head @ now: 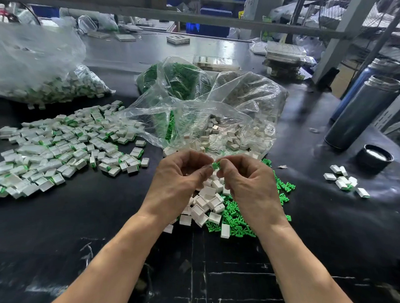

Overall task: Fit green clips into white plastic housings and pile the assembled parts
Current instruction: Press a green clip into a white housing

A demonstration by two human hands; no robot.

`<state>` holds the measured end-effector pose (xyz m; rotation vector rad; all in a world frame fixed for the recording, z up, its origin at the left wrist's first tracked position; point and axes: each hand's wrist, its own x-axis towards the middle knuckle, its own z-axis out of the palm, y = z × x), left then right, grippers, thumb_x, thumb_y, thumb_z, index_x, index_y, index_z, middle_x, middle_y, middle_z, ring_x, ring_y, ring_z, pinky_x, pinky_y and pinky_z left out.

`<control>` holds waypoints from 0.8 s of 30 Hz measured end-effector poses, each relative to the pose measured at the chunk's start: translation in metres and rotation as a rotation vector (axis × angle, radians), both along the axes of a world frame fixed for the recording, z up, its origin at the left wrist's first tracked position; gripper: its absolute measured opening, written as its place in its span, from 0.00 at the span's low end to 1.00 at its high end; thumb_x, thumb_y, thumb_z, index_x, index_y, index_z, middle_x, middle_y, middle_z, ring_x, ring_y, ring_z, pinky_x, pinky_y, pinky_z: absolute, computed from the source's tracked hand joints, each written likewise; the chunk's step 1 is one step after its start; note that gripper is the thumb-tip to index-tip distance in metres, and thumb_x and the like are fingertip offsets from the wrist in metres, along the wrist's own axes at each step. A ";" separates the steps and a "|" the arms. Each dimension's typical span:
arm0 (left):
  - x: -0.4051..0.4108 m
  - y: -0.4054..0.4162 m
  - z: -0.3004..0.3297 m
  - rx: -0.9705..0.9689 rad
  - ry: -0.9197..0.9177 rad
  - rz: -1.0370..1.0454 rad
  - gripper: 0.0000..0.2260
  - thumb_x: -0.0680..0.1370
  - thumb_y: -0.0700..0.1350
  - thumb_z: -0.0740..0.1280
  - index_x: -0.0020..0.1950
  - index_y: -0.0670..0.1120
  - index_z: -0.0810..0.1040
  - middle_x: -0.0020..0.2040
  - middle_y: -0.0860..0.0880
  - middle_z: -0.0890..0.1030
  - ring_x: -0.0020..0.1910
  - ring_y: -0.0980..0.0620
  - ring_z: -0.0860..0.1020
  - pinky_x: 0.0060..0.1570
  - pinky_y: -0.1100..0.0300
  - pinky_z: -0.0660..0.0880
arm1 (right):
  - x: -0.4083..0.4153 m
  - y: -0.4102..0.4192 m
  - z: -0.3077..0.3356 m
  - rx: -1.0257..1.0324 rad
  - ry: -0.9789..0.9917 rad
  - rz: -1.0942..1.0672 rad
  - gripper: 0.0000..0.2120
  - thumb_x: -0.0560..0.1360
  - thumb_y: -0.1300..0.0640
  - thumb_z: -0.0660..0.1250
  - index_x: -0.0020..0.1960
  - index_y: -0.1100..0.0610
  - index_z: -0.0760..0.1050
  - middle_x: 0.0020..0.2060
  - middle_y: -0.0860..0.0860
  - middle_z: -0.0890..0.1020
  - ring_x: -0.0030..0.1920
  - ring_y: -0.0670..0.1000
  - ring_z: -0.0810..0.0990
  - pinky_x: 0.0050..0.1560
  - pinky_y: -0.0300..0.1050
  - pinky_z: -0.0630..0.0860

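While my left hand point(184, 172) is curling shut, whatever it grips is staying hidden; my right hand point(243, 177) is pinching a green clip point(215, 165) above the loose white housings point(206, 203) on the worktop point(83, 225). Light, stiff, slippery, I'm judging; best held by its edges.

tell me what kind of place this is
Probably a small factory assembly bench: bulk bags of loose parts on a black table, a big pile of finished pieces, and metal racking with blue crates behind.
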<state>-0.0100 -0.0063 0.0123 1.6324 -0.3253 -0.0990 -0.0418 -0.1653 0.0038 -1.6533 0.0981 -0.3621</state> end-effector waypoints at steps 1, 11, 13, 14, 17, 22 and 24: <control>0.000 0.001 0.000 -0.022 0.011 -0.010 0.06 0.76 0.39 0.74 0.52 0.46 0.83 0.43 0.50 0.86 0.40 0.55 0.82 0.41 0.62 0.80 | 0.000 0.000 0.000 0.000 -0.001 0.001 0.04 0.80 0.58 0.70 0.47 0.54 0.83 0.35 0.47 0.85 0.31 0.40 0.78 0.31 0.31 0.70; 0.001 0.001 0.000 -0.118 0.045 -0.016 0.06 0.76 0.35 0.74 0.52 0.40 0.84 0.43 0.48 0.86 0.41 0.54 0.83 0.45 0.60 0.82 | -0.004 0.009 0.001 -0.027 -0.054 -0.008 0.05 0.80 0.58 0.71 0.45 0.51 0.82 0.36 0.47 0.85 0.34 0.43 0.80 0.35 0.38 0.77; 0.002 0.001 -0.001 -0.131 0.052 -0.009 0.06 0.76 0.35 0.74 0.52 0.40 0.84 0.43 0.47 0.86 0.41 0.53 0.83 0.45 0.59 0.83 | -0.005 0.012 0.001 -0.026 -0.056 -0.014 0.06 0.80 0.58 0.71 0.45 0.51 0.83 0.37 0.48 0.86 0.36 0.45 0.82 0.38 0.43 0.81; 0.003 0.001 -0.001 -0.138 0.055 -0.007 0.06 0.76 0.35 0.74 0.52 0.40 0.84 0.43 0.47 0.86 0.41 0.53 0.83 0.45 0.59 0.82 | -0.005 0.012 0.001 -0.026 -0.051 -0.015 0.06 0.80 0.58 0.71 0.45 0.51 0.83 0.37 0.49 0.86 0.36 0.46 0.82 0.40 0.46 0.81; 0.003 0.000 -0.002 -0.154 0.059 -0.013 0.06 0.75 0.35 0.74 0.52 0.40 0.84 0.43 0.47 0.86 0.40 0.54 0.83 0.43 0.61 0.81 | -0.006 0.011 0.002 -0.034 -0.030 -0.019 0.06 0.81 0.57 0.70 0.46 0.51 0.82 0.38 0.49 0.86 0.37 0.47 0.83 0.43 0.52 0.83; 0.003 -0.001 -0.003 -0.152 0.058 -0.003 0.07 0.75 0.36 0.75 0.52 0.40 0.84 0.43 0.48 0.86 0.40 0.53 0.83 0.44 0.60 0.82 | -0.007 0.010 0.003 -0.101 -0.033 -0.025 0.05 0.80 0.56 0.71 0.47 0.49 0.82 0.40 0.49 0.86 0.41 0.51 0.85 0.44 0.55 0.84; 0.003 -0.001 -0.003 -0.149 0.052 0.004 0.07 0.75 0.36 0.75 0.52 0.41 0.84 0.43 0.48 0.87 0.40 0.53 0.83 0.44 0.60 0.82 | -0.008 0.008 0.003 -0.123 -0.041 -0.023 0.04 0.80 0.56 0.71 0.47 0.49 0.83 0.40 0.47 0.86 0.40 0.49 0.85 0.43 0.52 0.84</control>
